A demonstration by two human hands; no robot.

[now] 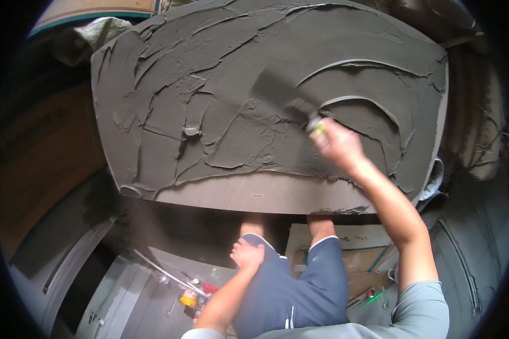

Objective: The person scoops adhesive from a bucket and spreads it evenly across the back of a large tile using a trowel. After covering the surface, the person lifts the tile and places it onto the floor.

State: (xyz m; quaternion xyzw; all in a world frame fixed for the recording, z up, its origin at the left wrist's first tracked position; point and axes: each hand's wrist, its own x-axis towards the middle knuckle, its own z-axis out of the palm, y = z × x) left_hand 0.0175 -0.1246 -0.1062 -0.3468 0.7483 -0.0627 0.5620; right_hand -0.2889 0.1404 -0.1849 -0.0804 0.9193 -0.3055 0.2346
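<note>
Over the top of a wide pale panel with a finely dimpled surface [226,192], we hold a flat trowel with a dark grey rectangular blade [281,95] in our right hand [340,146]. Our right fingers are wrapped closely around its short handle, marked with yellow-green [319,127]. The trowel sits right of the panel's middle, its blade pointing up and to the left; it is blurred, so we cannot tell how flatly it meets the dark grey wet mortar [220,73]. That mortar covers most of the panel in ridges and folds, with curved ridges to the right of the blade. Along the near edge, a strip of the pale surface shows bare.

Our left hand [247,255] holds no tool; it rests on our left leg at the hem of our dark blue shorts with white trim [288,291], fingers slightly bent and not pinched together.

Below, to the left of our legs, a yellow container [189,298] stands near a slender pale rod [169,273] lying at a slant. Beyond the panel's right edge we see a whitish bucket [434,179], partly hidden.
</note>
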